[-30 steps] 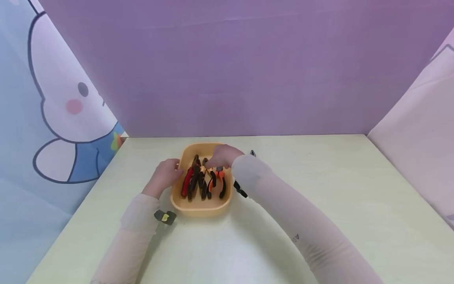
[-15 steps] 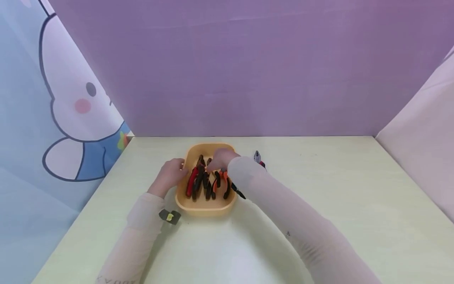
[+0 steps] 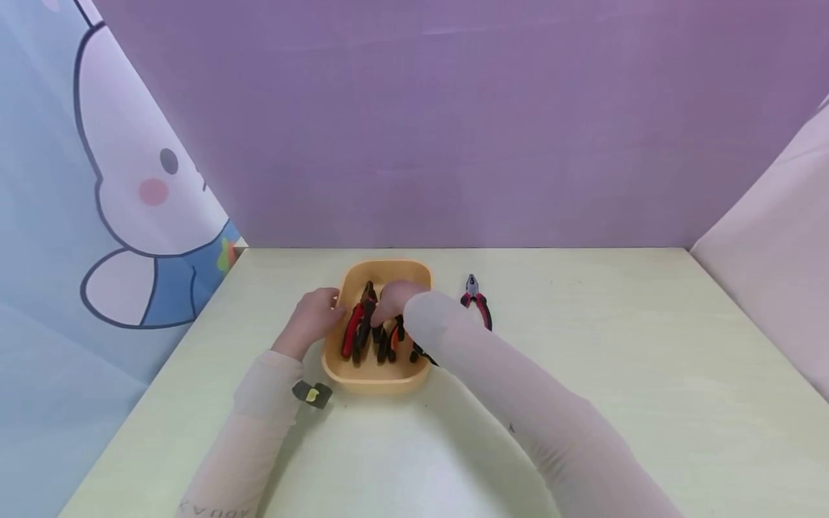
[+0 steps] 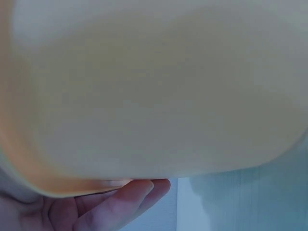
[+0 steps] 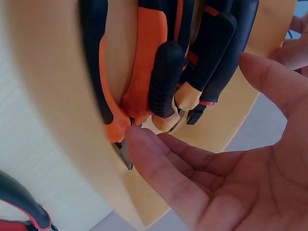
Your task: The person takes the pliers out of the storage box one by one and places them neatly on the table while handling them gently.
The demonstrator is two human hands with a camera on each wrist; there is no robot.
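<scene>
The right hand (image 3: 397,298) reaches down into the bin (image 3: 377,387) from the right, its sleeve (image 3: 518,410) crossing above the right rim and hiding some of the pliers (image 3: 365,327). In the right wrist view the palm is seen, the thumb and index finger are spread wide apart, and nothing is held between them. The index fingertip is at the head of the orange pliers (image 5: 150,36); I cannot tell if it touches. The thumb is near the dark handles (image 5: 224,62), farther across the bin. The left hand (image 3: 313,316) is at the left wall, its fingers and thumb pinching the rim. In the bin, the pliers lie close together, handles towards the person. 1 more pair, the red-black pliers (image 3: 473,293), lies on the table (image 3: 615,345), right of the bin, partly hidden by the sleeve
</scene>
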